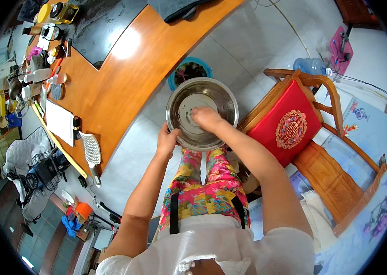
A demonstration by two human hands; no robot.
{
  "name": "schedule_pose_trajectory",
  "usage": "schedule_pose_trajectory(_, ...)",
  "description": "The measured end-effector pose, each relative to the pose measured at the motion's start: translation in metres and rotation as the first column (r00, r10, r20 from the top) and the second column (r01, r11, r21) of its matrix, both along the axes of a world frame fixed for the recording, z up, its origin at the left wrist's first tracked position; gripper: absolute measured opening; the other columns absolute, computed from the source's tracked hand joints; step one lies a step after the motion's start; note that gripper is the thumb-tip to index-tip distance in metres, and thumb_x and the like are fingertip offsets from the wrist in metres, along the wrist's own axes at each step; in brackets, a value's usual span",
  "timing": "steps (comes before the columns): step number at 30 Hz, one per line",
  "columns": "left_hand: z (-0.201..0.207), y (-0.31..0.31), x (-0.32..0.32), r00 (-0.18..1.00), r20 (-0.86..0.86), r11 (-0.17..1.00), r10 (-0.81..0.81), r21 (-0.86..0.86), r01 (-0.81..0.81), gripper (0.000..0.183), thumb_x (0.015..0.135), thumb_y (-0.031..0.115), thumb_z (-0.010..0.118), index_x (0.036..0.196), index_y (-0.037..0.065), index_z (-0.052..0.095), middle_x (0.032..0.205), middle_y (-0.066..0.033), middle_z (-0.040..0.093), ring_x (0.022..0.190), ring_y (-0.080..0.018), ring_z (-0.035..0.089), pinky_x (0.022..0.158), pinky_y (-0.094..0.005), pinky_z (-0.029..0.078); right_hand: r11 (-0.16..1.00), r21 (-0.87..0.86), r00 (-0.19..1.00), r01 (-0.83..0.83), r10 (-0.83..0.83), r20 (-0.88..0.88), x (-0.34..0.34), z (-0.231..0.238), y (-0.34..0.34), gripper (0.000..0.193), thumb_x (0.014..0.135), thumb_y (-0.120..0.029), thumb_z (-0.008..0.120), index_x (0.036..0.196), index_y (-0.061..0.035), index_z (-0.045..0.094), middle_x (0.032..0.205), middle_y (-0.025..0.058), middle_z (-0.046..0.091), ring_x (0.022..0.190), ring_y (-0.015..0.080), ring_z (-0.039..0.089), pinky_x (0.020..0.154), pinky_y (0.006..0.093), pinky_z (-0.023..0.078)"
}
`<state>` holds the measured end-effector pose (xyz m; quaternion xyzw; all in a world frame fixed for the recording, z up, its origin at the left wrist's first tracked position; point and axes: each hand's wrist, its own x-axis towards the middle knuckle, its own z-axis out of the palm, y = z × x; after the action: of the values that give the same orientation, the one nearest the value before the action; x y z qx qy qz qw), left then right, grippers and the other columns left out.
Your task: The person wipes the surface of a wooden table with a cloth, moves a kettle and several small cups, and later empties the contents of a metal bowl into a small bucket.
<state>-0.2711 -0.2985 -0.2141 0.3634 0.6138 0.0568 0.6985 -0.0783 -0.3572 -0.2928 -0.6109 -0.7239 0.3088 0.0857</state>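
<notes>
A round stainless steel basin point(231, 107) is in front of me, above my knees. My left hand point(167, 140) grips its near left rim, the thumb on the edge and the other fingers partly hidden. Inside, my right hand point(206, 118) reaches over the basin's pale, whitish bottom. Its fingers are curled together and point down; what they hold, if anything, is hidden. Small dark specks lie around that hand, too small to name. Just beyond the basin stands a blue tub point(173, 81) with dark, leafy-looking contents.
On the left, a long wooden table point(134, 68) carries a hairbrush point(91, 149), a white tablet-like panel point(60, 121) and several jars. To my right stands a wooden chair point(335, 183) with a red cushion point(271, 123). A large water bottle point(310, 66) lies beyond it on the floor.
</notes>
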Motion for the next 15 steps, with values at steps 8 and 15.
schedule_pose_trajectory(8, 0.011, -0.006, -0.002, 0.994, 0.023, 0.984, -0.111, 0.143, 0.107, 0.047, 0.085, 0.002, 0.059, 0.132, 0.001, 0.056, 0.091, -0.0069, 0.066, 0.067, -0.0138, 0.063, 0.054, -0.0297, 0.052, 0.968, -0.016, 0.957, 0.249, -0.248, -0.147, -0.026, 0.030, 0.020, 0.025, 0.085, -0.014, 0.061, 0.107, -0.0035, 0.066, 0.113, 0.0139, 0.062, 0.112, 0.0346, 0.057, 0.097, 0.0452, 0.049)
schedule_pose_trajectory(15, 0.013, 0.002, -0.013, 0.980, -0.039, 0.933, -0.193, 0.301, 0.195, 0.047, 0.087, -0.001, 0.058, 0.133, 0.000, 0.056, 0.098, -0.0072, 0.067, 0.074, -0.0134, 0.064, 0.059, -0.0287, 0.052, 1.000, 0.013, 0.999, -0.016, 0.015, 0.049, -0.013, 0.019, -0.027, 0.013, 0.082, -0.011, 0.058, 0.086, -0.0086, 0.071, 0.101, 0.0081, 0.066, 0.104, 0.0279, 0.063, 0.097, 0.0444, 0.050)
